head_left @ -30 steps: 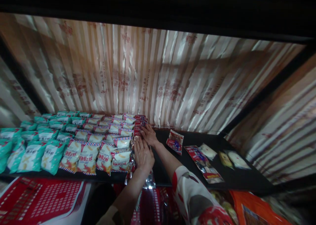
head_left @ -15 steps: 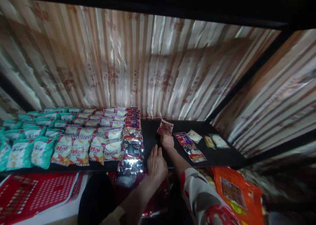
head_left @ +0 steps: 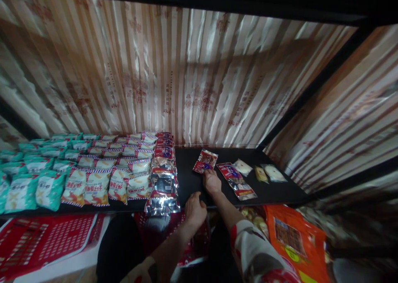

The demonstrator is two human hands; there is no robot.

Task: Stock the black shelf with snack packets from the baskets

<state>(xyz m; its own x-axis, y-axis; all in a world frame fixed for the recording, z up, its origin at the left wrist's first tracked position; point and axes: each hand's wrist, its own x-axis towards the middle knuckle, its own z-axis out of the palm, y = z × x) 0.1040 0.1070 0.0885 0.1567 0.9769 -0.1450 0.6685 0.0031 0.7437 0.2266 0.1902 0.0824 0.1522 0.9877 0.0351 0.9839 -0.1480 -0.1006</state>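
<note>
On the black shelf (head_left: 186, 158) lies a red snack packet (head_left: 205, 160), tilted a little. My right hand (head_left: 212, 182) is at its near edge, fingers curled onto the foil. Just left of it, my left hand (head_left: 195, 210) hovers by the shelf's front edge with the fingers drawn together, nothing visible in them. A second, longer red and silver packet (head_left: 236, 181) rests right of my right hand. Left of my hands stands a row of red and silver packets (head_left: 163, 171), stacked front to back.
White and red snack bags (head_left: 97, 187) and teal bags (head_left: 51, 189) fill the shelf's left. Small white packets (head_left: 273, 173) and a yellow packet (head_left: 261, 174) lie at right. Below are a red basket (head_left: 59, 237) and an orange bag (head_left: 294, 237). Striped sheeting (head_left: 174, 76) backs the shelf.
My right hand has drawn back from over the red packet to its near edge, and more of the packet shows. My left hand has curled its fingers and pulled toward the shelf's front.
</note>
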